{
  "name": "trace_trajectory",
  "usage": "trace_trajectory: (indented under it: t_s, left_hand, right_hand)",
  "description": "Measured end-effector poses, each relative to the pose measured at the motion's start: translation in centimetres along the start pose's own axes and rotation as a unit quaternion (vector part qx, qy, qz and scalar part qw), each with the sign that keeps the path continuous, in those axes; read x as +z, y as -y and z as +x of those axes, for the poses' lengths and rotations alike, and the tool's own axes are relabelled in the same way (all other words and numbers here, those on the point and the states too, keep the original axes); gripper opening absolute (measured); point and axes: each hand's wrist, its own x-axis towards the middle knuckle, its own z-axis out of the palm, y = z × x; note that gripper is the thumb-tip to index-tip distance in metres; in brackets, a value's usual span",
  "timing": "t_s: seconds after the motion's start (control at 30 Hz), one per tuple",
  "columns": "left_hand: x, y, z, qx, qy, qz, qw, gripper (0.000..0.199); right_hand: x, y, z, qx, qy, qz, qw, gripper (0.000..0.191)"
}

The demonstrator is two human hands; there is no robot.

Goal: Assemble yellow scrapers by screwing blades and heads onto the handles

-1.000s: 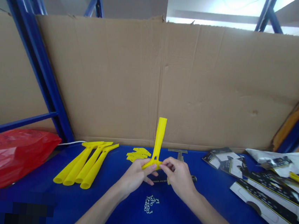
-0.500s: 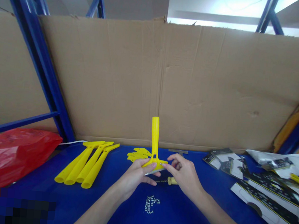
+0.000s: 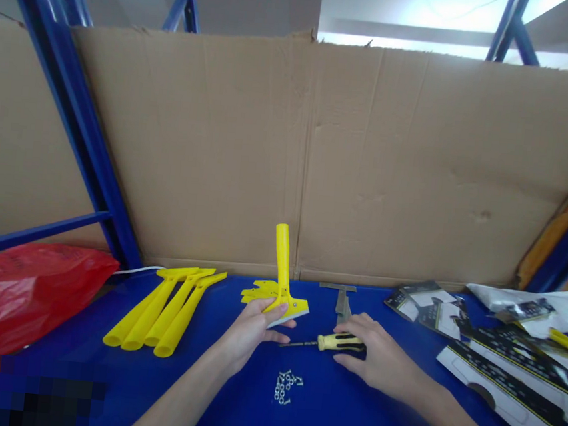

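My left hand (image 3: 253,324) is closed on the head of a yellow plastic scraper (image 3: 283,263), whose hollow handle points up. A pale blade edge shows along the head's lower side, and a small screw sits in its right part. Around the handle of a screwdriver (image 3: 339,342) is my right hand (image 3: 376,349), thumb and fingers apart on either side of it. The screwdriver lies on the blue table, its shaft pointing left beneath the scraper. Small screws and nuts (image 3: 283,387) lie in a loose pile nearer to me. Behind my left hand are flat yellow plates (image 3: 259,291).
Several yellow handles (image 3: 168,312) lie at the left, beside a red plastic bag (image 3: 29,296). Printed cards (image 3: 503,388) and clear packaging (image 3: 546,308) cover the right side. A cardboard wall (image 3: 309,162) closes off the back. Grey tape (image 3: 342,299) sticks to the table.
My right hand has left the scraper's head and moved down and right to the screwdriver handle. The scraper, still in my left hand, has shifted slightly left and tilted.
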Motion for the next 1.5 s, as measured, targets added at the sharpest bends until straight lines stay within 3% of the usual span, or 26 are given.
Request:
trace_trajectory:
  t_s: [0.23, 0.5, 0.67, 0.93, 1.5]
  left_hand:
    - [-1.0, 0.6, 0.7, 0.006, -0.015, 0.007, 1.000, 0.025]
    - [-0.7, 0.8, 0.9, 0.006, -0.048, 0.012, 0.999, 0.022]
    - [-0.4, 0.8, 0.7, 0.014, -0.068, 0.027, 0.997, 0.025]
    - [-0.2, 0.9, 0.8, 0.025, -0.057, 0.059, 0.996, 0.027]
    - [0.0, 1.1, 0.9, 0.021, -0.061, 0.066, 0.996, 0.024]
  right_hand:
    - [-0.6, 0.0, 0.2, 0.024, -0.016, 0.094, 0.995, 0.025]
    - [-3.2, 0.2, 0.4, 0.081, -0.165, 0.162, 0.970, 0.020]
    - [-3.2, 0.7, 0.3, 0.038, -0.220, 0.134, 0.966, 0.015]
    - [-2.3, 1.7, 0.1, -0.042, -0.212, 0.102, 0.971, 0.007]
    - [-2.2, 1.8, 0.1, -0.066, -0.215, 0.084, 0.971, 0.007]
